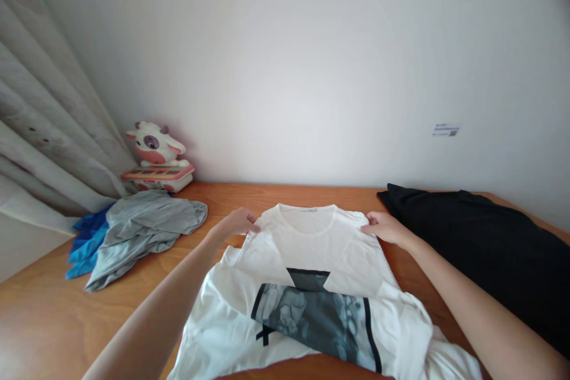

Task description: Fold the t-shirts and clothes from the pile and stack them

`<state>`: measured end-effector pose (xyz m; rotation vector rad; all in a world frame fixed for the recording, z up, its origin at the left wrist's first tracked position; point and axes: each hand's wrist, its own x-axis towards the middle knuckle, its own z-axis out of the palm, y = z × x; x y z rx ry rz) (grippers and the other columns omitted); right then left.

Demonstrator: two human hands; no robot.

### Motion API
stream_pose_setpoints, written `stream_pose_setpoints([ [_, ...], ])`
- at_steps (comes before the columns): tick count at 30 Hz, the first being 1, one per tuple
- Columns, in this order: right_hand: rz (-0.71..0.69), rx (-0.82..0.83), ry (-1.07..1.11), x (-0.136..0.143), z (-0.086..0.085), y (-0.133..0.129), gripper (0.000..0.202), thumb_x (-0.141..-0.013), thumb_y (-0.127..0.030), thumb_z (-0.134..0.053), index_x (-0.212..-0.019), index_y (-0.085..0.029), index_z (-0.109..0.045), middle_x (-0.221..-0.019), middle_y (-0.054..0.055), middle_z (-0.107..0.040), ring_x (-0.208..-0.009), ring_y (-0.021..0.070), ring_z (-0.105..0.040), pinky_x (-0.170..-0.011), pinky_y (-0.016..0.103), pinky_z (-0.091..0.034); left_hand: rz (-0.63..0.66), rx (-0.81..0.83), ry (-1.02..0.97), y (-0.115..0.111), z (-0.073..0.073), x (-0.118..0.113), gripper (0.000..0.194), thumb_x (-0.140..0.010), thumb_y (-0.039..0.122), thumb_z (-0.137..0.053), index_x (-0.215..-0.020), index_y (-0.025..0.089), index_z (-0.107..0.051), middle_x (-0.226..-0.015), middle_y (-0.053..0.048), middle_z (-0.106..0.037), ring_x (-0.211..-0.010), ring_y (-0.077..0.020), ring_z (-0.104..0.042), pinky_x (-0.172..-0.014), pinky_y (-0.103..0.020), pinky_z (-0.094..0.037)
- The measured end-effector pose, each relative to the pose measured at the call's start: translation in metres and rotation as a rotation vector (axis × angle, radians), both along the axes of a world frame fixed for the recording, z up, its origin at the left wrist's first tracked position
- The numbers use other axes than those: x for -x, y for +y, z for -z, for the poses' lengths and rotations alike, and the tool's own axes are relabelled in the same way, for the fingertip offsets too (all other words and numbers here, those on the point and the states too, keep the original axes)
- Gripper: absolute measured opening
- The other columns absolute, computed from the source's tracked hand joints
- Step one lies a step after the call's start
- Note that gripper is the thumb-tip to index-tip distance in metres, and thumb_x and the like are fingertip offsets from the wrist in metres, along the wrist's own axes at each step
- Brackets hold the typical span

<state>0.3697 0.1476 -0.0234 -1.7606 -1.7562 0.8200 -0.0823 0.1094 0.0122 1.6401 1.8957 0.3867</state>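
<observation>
A white T-shirt (307, 249) with a dark grey printed picture lies front up on the wooden surface, its neckline toward the wall. Its lower half is rumpled and partly folded over, so some of the print is hidden. My left hand (238, 222) pinches the shirt at its left shoulder edge. At the opposite shoulder, my right hand (383, 228) grips the fabric between thumb and fingers. Both arms reach forward along the two sides of the shirt.
On the left lie a grey garment (151, 225) and a blue garment (89, 243). Behind them stands a cow-shaped toy keyboard (158, 160) beside a curtain (48, 101). Black fabric (481, 249) covers the right side of the wooden surface (40, 320). A white wall rises behind.
</observation>
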Motion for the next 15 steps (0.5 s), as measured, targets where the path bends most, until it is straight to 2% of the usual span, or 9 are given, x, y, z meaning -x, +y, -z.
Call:
stream_pose_setpoints([
  [5, -0.076, 0.081, 0.03, -0.004, -0.018, -0.01, 0.012, -0.07, -0.022, -0.069, -0.073, -0.022, -0.057, -0.049, -0.002, -0.064, -0.043, 0.015, -0.059, -0.043, 0.022, -0.037, -0.042, -0.003, -0.072, 0.003, -0.021, 0.002, 0.015, -0.068, 0.029, -0.077, -0.072, 0.019, -0.066, -0.054, 0.002, -0.066, -0.052, -0.016, -0.065, -0.051, -0.021, -0.048],
  [8, -0.069, 0.095, 0.076, 0.003, -0.031, 0.001, 0.013, -0.075, -0.02, -0.066, -0.084, -0.02, -0.057, -0.056, 0.004, -0.07, -0.045, 0.0187, -0.065, -0.039, 0.022, -0.038, -0.078, -0.002, -0.141, 0.015, -0.033, -0.001, 0.018, -0.074, 0.03, -0.076, -0.075, 0.018, -0.062, -0.06, -0.003, -0.072, -0.056, -0.0206, -0.071, -0.054, -0.026, -0.055],
  [10, -0.04, 0.031, 0.116, 0.011, -0.038, 0.014, 0.02, -0.081, -0.021, -0.062, -0.099, -0.017, -0.056, -0.073, 0.01, -0.077, -0.059, 0.0211, -0.073, -0.045, 0.023, -0.047, -0.101, -0.073, -0.179, 0.027, -0.04, -0.004, 0.018, -0.08, 0.03, -0.073, -0.084, 0.017, -0.062, -0.07, -0.007, -0.075, -0.065, -0.0215, -0.074, -0.061, -0.028, -0.059],
  [12, -0.013, -0.075, 0.134, 0.02, -0.044, 0.026, 0.033, -0.087, -0.024, -0.06, -0.118, -0.016, -0.052, -0.096, 0.014, -0.079, -0.079, 0.0219, -0.077, -0.059, 0.027, -0.056, -0.128, -0.199, -0.193, 0.038, -0.043, -0.009, 0.021, -0.085, 0.03, -0.069, -0.098, 0.014, -0.062, -0.084, -0.011, -0.078, -0.076, -0.0211, -0.076, -0.07, -0.029, -0.06],
  [15, -0.03, -0.223, 0.085, 0.034, -0.045, 0.034, 0.059, -0.087, -0.027, -0.064, -0.14, -0.018, -0.04, -0.129, 0.017, -0.07, -0.111, 0.0246, -0.071, -0.089, 0.037, -0.058, -0.154, -0.417, -0.159, 0.046, -0.039, -0.019, 0.036, -0.087, 0.03, -0.068, -0.116, 0.013, -0.059, -0.108, -0.016, -0.076, -0.095, -0.0232, -0.075, -0.084, -0.033, -0.059],
])
